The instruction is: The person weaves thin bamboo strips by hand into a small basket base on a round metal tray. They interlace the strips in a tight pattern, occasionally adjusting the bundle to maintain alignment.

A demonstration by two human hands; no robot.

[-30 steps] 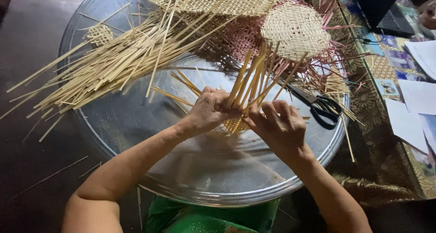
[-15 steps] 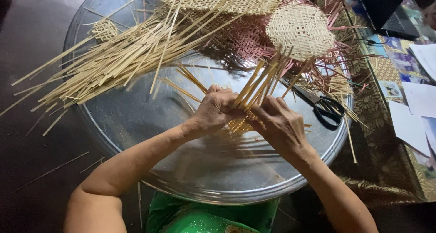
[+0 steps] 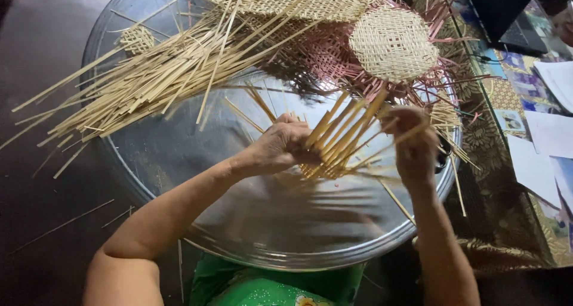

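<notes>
Bamboo strips (image 3: 343, 140), partly woven into a small fan-shaped start, sit over the middle of the round metal tray (image 3: 179, 163), nearer the person than the loose heap of strips (image 3: 149, 79) along its far side. The left hand (image 3: 280, 148) clenches the woven base; the right hand (image 3: 415, 142) pinches one strip's free end, lifted off the tray. Weaving well here likely means pinning the crossings firmly while threading that strip snugly, evenly spaced. A finished round woven disc (image 3: 393, 43) lies beyond.

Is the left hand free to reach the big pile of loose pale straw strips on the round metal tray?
Probably not yet: the left hand is gripping the small woven piece with upright straw strips. The loose pile lies unobstructed on the tray.
</notes>
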